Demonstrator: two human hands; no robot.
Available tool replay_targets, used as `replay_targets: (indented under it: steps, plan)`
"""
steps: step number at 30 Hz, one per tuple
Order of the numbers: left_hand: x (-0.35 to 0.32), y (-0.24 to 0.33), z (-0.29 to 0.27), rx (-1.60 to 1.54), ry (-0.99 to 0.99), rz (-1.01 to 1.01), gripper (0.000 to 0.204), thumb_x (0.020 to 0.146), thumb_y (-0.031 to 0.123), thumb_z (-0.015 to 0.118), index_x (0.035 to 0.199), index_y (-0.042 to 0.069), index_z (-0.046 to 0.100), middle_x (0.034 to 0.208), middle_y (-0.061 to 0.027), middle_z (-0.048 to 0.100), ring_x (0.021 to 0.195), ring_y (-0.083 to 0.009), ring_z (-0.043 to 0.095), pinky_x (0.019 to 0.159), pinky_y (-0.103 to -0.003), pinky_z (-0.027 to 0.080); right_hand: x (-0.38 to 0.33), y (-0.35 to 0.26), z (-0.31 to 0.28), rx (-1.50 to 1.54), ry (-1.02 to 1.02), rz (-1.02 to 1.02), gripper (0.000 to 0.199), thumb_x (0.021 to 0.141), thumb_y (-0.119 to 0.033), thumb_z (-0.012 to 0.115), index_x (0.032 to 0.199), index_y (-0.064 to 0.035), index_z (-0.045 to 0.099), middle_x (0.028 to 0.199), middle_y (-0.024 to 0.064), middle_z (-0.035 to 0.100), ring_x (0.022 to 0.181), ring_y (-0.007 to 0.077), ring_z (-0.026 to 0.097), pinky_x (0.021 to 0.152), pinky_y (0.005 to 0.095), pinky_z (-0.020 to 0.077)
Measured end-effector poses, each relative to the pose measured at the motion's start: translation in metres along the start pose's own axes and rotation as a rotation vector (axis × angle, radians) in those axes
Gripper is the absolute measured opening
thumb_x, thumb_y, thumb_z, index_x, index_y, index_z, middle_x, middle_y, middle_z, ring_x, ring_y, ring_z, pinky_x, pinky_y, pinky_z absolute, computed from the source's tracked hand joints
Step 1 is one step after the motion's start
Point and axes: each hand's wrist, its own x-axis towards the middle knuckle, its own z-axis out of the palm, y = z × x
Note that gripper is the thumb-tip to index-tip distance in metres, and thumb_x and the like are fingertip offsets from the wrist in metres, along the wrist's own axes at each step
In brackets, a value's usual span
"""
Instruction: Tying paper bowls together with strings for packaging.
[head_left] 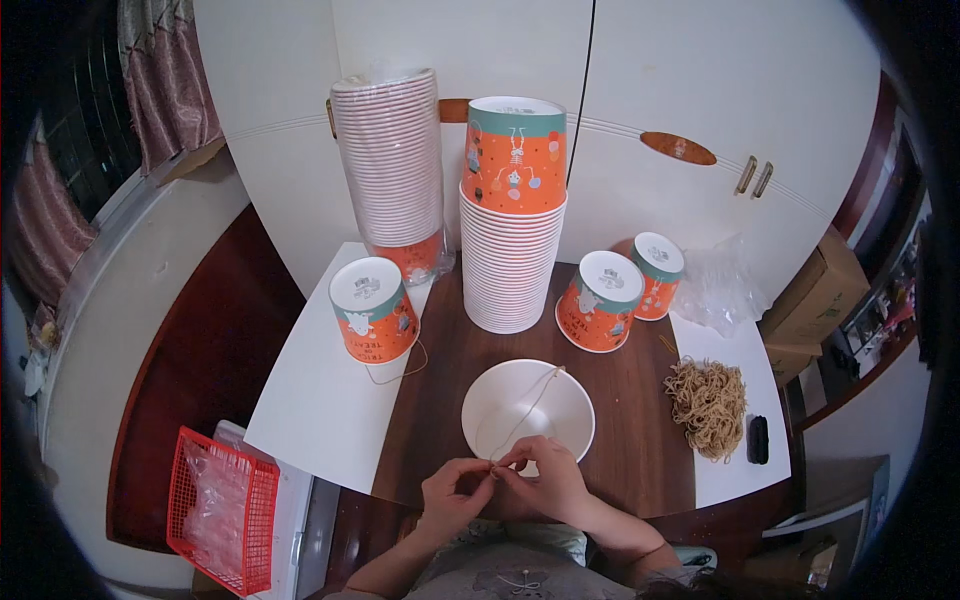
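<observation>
A white paper bucket (573, 402) stands mouth up on the brown strip of the table, close in front of me. A thin beige cord (522, 420) runs from its far rim across the opening to my fingers. At the near rim my left hand (456, 492) and my right hand (548, 482) meet. Both are closed, thumbs and fingertips pinching the cord's end. Whether that end passes through the near wall is hidden by my fingers.
Behind stand a tall stack of orange buckets (513, 260) and a plastic-wrapped stack (388, 165). Upturned buckets sit left (370, 312) and right (602, 302). A pile of cords (708, 408) lies right, beside a small black object (757, 440). A red basket (178, 500) stands lower left.
</observation>
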Motion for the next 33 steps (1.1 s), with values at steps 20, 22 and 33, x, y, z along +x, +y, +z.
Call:
replay_targets:
  steps: [20,22,33]
  plan:
    - [0.002,-0.008,-0.004,-0.594,0.006,-0.449,0.017,0.076,-0.004,0.057,0.083,0.007,0.044,0.08,-0.0064,0.058,0.061,-0.0073,0.05,0.049,-0.018,0.039,0.0,-0.002,-0.005,-0.223,-0.096,-0.179,0.02,0.067,-0.013,0.063,0.086,-0.0115,0.056,0.075,0.0021,0.057,0.072,0.0176,0.054,0.067,0.0305,0.0367]
    - [0.002,-0.009,-0.005,-0.704,-0.005,-0.491,0.017,0.077,-0.004,0.055,0.083,0.007,0.044,0.079,-0.0061,0.058,0.059,-0.0074,0.049,0.048,-0.018,0.038,0.001,-0.002,-0.005,-0.228,-0.053,-0.217,0.02,0.066,-0.013,0.065,0.085,-0.0124,0.058,0.077,0.0002,0.057,0.072,0.0167,0.054,0.067,0.0301,0.0362]
    - [0.001,-0.009,-0.001,-0.955,0.041,-0.641,0.013,0.08,-0.001,0.053,0.083,0.008,0.043,0.078,-0.008,0.058,0.052,-0.0064,0.046,0.041,-0.016,0.033,-0.001,0.001,-0.003,-0.247,0.035,-0.332,0.02,0.065,-0.016,0.066,0.085,-0.0147,0.061,0.082,-0.0021,0.054,0.073,0.0146,0.052,0.067,0.0294,0.0345]
